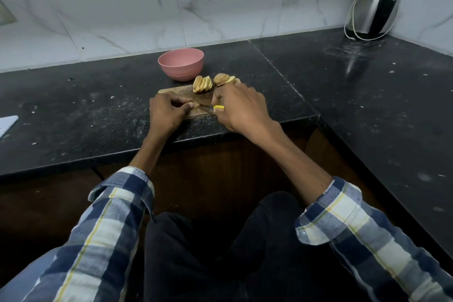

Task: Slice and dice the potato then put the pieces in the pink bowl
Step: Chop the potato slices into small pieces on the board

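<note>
The left hand [166, 111] pinched a small piece of potato [196, 104] on the near part of the cutting board [176, 91], and it would be safest to keep those fingertips tucked back from the blade. Just to its right, the right hand [241, 108] was curled around the yellow-handled knife [213, 108], which should go straight down, slowly. Two rows of potato slices [203, 84] stood at the far side of the board, just near the pink bowl [181, 63], which looked empty.
</note>
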